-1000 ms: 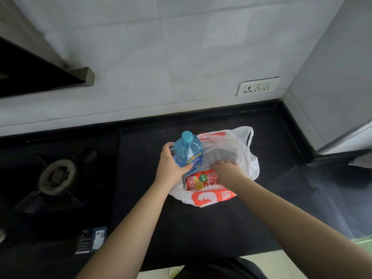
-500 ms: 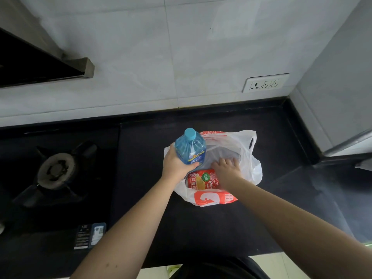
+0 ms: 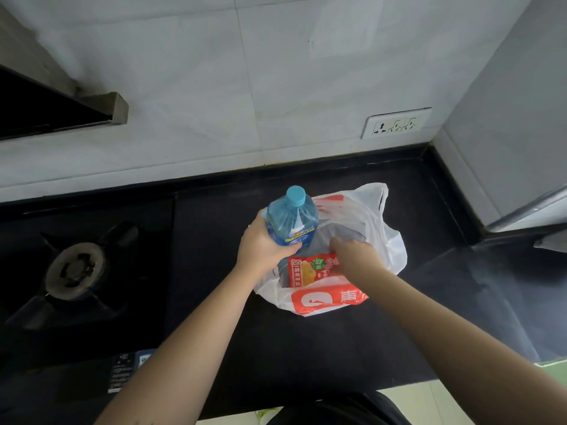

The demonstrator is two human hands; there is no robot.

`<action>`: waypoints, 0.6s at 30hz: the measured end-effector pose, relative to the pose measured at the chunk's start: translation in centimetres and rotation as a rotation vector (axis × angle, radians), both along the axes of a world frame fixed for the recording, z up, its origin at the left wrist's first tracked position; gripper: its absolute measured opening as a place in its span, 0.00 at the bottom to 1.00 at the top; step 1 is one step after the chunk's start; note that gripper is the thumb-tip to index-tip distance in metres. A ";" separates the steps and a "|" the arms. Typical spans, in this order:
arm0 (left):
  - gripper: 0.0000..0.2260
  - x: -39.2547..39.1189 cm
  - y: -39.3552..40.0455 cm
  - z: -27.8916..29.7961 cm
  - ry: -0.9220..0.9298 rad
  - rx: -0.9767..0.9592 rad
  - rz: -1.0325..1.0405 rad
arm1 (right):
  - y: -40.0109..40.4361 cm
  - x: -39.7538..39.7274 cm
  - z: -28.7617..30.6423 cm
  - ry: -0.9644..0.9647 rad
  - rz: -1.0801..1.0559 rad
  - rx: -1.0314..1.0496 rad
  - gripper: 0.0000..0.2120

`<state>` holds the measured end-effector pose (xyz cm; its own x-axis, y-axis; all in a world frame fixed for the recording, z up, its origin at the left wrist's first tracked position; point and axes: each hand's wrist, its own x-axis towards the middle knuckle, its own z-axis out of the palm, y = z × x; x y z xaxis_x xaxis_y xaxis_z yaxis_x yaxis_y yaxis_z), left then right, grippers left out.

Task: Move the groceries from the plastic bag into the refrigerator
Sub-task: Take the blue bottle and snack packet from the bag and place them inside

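- Single head view, worn high, looking forward and steeply down onto a black counter (image 3: 306,348).
- Faces the tiled back wall (image 3: 214,87); stove burner (image 3: 73,271) toward the counter's left edge, right corner by the socket (image 3: 395,123).
- Close: both forearms reach in from the bottom edge, bag (image 3: 383,240) near mid-frame.

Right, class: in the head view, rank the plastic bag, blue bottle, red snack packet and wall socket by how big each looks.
1. plastic bag
2. blue bottle
3 and 4. red snack packet and wall socket: look alike; the packet is partly hidden and nearer, so unranked.
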<state>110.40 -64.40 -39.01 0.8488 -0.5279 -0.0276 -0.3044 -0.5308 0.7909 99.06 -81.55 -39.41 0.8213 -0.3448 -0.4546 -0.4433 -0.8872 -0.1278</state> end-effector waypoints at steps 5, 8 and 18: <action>0.36 -0.1 0.3 3.0 0.011 -0.121 0.000 | -0.7 -1.5 1.6 -0.184 -0.095 -0.013 0.08; 0.34 -0.1 1.1 4.6 0.088 -0.241 0.017 | -1.4 -2.6 2.2 -0.296 -0.122 -0.013 0.09; 0.39 -0.9 5.7 9.0 0.416 -0.696 0.048 | -0.4 -5.4 6.2 -0.726 -0.342 0.132 0.10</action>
